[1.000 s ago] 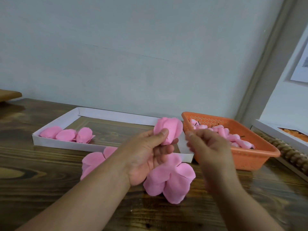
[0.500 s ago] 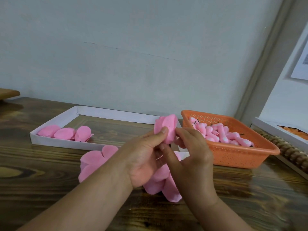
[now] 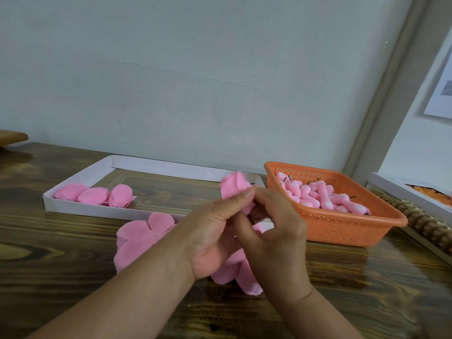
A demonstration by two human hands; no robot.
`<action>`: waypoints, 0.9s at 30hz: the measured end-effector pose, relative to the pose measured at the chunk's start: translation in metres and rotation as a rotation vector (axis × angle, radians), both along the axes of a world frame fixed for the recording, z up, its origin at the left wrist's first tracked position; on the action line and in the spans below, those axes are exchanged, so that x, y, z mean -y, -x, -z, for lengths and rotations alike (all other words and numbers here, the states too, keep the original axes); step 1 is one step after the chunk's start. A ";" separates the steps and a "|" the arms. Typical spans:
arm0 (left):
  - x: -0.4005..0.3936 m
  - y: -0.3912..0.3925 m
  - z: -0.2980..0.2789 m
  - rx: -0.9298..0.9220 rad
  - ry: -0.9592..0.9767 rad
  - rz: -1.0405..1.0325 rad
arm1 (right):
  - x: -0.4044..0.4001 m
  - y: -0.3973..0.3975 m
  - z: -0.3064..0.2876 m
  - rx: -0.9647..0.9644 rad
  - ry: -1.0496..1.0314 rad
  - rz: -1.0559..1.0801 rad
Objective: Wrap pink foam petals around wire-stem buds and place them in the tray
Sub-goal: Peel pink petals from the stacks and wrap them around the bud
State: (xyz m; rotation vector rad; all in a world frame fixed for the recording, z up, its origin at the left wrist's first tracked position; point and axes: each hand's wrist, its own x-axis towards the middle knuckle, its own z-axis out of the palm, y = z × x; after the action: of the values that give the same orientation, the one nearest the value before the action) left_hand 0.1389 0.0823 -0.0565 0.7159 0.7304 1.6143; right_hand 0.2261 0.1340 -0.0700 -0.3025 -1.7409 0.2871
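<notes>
In the white tray (image 3: 80, 204) at the left lie three wrapped flowers (image 3: 97, 195). Loose petals (image 3: 141, 237) lie on the table. My left hand (image 3: 210, 238) pinches the pink bud (image 3: 234, 185), my right hand (image 3: 274, 231) curls on its base. At the right the orange basket (image 3: 342, 231) holds buds.

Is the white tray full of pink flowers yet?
No, mostly empty. The white tray holds only a few wrapped pink flowers bunched at its left end; the rest shows bare bottom.

Soft even light; faint table (image 3: 73, 253) glare; wide-angle edge bending.
</notes>
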 end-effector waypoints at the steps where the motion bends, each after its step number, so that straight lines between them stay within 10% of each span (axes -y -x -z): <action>1: 0.002 0.000 0.000 0.005 -0.025 0.045 | 0.003 -0.001 -0.001 -0.005 0.052 -0.051; 16: 0.010 0.004 -0.005 0.069 -0.227 0.206 | 0.010 -0.012 -0.017 0.176 0.328 -0.395; 24: 0.010 0.009 -0.006 -0.119 -0.215 0.103 | 0.004 -0.015 -0.020 0.093 0.940 -0.956; 27: 0.010 0.007 -0.007 -0.142 -0.196 0.062 | 0.007 -0.013 -0.012 0.025 0.902 -0.867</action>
State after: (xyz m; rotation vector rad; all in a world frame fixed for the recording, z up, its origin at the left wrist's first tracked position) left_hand 0.1315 0.0719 -0.0495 0.9944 0.6498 1.6042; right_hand 0.2389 0.1267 -0.0579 -0.1641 -1.5821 1.7118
